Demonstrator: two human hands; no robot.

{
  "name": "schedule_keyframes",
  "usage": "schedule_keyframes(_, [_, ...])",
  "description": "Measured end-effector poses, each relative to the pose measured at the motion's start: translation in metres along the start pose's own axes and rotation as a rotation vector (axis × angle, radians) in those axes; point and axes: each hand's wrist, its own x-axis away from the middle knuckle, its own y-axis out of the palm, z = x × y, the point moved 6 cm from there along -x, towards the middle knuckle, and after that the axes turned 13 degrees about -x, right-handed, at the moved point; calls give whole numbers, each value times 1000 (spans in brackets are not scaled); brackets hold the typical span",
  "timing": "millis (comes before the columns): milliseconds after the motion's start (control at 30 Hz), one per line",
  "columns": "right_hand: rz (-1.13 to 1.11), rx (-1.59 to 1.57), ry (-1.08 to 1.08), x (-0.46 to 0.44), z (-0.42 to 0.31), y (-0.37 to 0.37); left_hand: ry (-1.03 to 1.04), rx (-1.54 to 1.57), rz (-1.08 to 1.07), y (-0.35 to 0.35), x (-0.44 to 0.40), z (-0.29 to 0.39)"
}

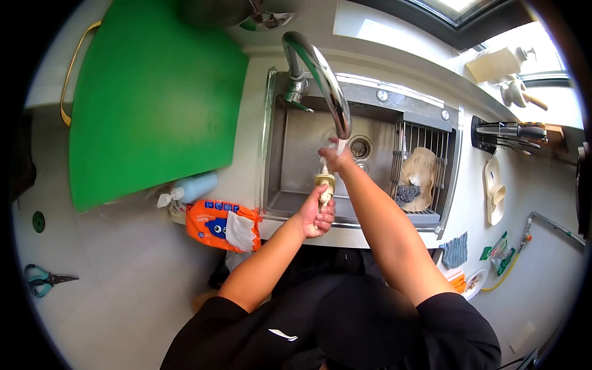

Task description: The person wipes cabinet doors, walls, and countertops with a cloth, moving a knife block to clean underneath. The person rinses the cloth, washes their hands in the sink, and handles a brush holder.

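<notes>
My left hand (316, 217) is closed around a cream-coloured plastic piece (325, 182) with a wider, rim-like upper end; its exact kind is unclear. It is held over the front part of the steel sink (299, 166). Just beyond it, my right hand (336, 155) is under the spout of the chrome faucet (320, 71), where water runs onto it. Motion smears its fingers, and I cannot make out whether they hold anything. The drain (359, 148) lies just right of that hand.
A draining rack (431, 192) with a tan, flat item and a dark scrubber sits in the sink's right side. Left are a green board (160, 105), a light-blue bottle (194, 187) and an orange wipes pack (213, 229). A knife holder (484, 134) stands right.
</notes>
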Motion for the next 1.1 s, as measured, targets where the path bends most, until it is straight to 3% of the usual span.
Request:
schedule_keyframes(33, [-30,-69,31,-5,8,2,-3,-13,-28,3,3,-1])
schedule_keyframes(67, [124,-105,19,-7,17,-4,-11,-38,-39,5,5,-2])
schedule_keyframes(100, [126,-111,22,-1,15,-4,-16,-41,-35,6,5,-1])
schedule_keyframes(200, [-1,-332,59,37,-3,12,-53,37,1,5,4,0])
schedule_keyframes(367, [-60,-158,36,28,-2,23,-27,-46,125,4,13,7])
schedule_keyframes(433, [63,-133,-25,15,-3,6,-42,-81,121,9,17,4])
schedule_keyframes(633, [-36,-234,42,8,8,11,-37,-103,144,11,14,9])
schedule_keyframes(733, [-263,-591,32,25,9,32,-17,-78,149,11,10,18])
schedule_keyframes(1100, [-278,-494,238,34,-6,11,54,-79,121,7,-1,9])
